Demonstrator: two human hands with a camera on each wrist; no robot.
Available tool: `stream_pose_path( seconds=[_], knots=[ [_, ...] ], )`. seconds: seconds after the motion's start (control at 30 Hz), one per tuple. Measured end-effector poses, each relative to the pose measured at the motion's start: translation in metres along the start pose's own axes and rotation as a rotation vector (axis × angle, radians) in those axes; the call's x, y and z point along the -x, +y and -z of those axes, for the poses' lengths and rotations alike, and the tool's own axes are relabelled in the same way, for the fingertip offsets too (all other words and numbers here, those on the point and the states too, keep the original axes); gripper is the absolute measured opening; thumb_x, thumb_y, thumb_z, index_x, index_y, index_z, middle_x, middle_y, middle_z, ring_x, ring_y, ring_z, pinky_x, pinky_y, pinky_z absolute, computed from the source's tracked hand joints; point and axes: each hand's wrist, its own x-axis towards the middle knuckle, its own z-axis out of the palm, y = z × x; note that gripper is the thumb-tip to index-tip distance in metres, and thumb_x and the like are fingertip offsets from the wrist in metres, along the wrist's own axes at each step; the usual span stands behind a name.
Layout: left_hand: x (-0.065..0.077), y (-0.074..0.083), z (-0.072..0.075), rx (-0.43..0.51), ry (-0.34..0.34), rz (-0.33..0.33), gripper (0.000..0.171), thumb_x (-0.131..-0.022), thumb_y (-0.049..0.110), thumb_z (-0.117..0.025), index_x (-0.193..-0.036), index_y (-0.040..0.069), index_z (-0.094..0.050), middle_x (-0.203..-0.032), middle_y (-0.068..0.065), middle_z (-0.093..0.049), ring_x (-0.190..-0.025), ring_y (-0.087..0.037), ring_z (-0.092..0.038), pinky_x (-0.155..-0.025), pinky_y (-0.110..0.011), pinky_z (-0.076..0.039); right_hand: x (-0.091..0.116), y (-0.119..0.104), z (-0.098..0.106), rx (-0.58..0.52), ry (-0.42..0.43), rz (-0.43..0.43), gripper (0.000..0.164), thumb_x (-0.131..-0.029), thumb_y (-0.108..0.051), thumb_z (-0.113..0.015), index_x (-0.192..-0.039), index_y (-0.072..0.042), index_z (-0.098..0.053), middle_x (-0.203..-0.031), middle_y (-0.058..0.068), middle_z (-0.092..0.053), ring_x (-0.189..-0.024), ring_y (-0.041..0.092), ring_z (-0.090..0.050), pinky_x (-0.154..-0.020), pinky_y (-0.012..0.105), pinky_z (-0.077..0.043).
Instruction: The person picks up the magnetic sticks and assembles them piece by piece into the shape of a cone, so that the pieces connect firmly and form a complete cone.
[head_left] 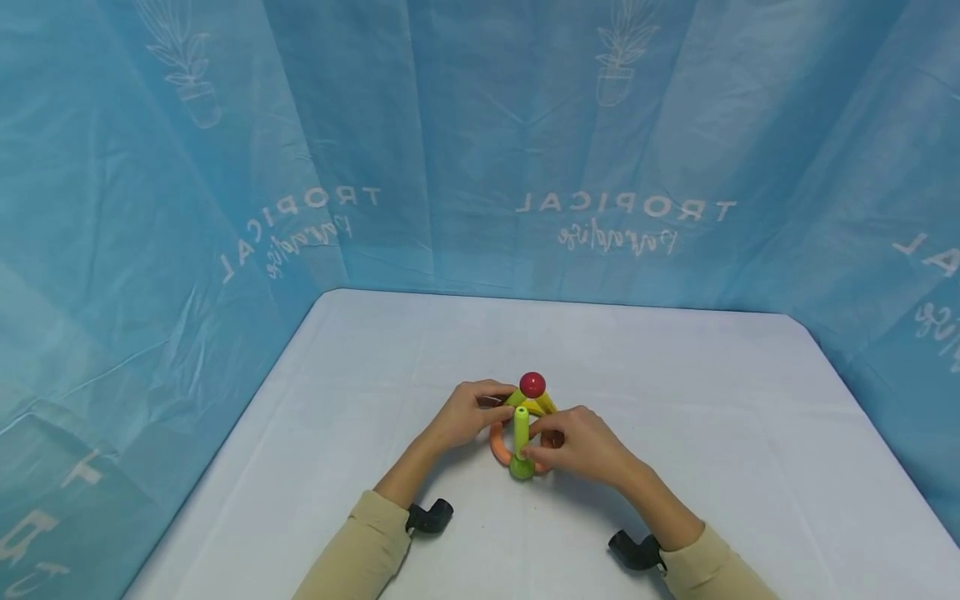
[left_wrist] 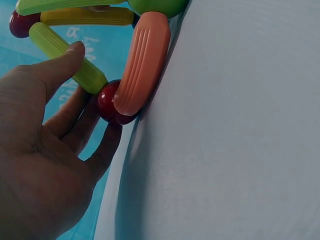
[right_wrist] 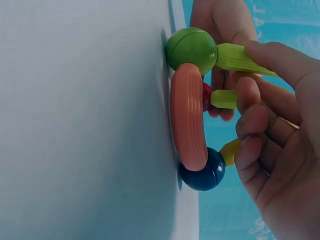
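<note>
A small frame of toy building rods and balls stands on the table in front of me. Orange curved rods (right_wrist: 189,117) form its base, joined by a green ball (right_wrist: 191,50), a blue ball (right_wrist: 202,172) and a red ball (left_wrist: 107,101). Another red ball (head_left: 532,384) tops it, with a yellow rod (head_left: 547,403) running up to it. My left hand (head_left: 465,414) pinches a light green rod (left_wrist: 67,57) between thumb and fingers. With thumb and fingertips, my right hand (head_left: 588,446) holds the light green rod (head_left: 521,429) rising from the green ball.
A white cloth covers the table (head_left: 675,383). Blue printed curtains (head_left: 480,142) hang behind it and along both sides. Black wrist mounts (head_left: 636,551) sit on both forearms, low over the cloth.
</note>
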Motion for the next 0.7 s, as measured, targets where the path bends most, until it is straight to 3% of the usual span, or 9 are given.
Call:
stream_pose_path(
  seconds=[0.7],
  knots=[
    [-0.0001, 0.0002, -0.0014, 0.030, -0.001, -0.014, 0.029, -0.088, 0.020, -0.072, -0.117, 0.020, -0.069, -0.110, 0.013, -0.066, -0.103, -0.013, -0.061, -0.090, -0.034, -0.048, 0.0008, -0.0005, 0.0000, -0.001, -0.002, -0.075, 0.008, -0.086, -0.033, -0.071, -0.088, -0.025, -0.070, -0.060, -0.016, -0.055, -0.054, 0.004, -0.051, -0.050, 0.025, -0.044]
  ],
)
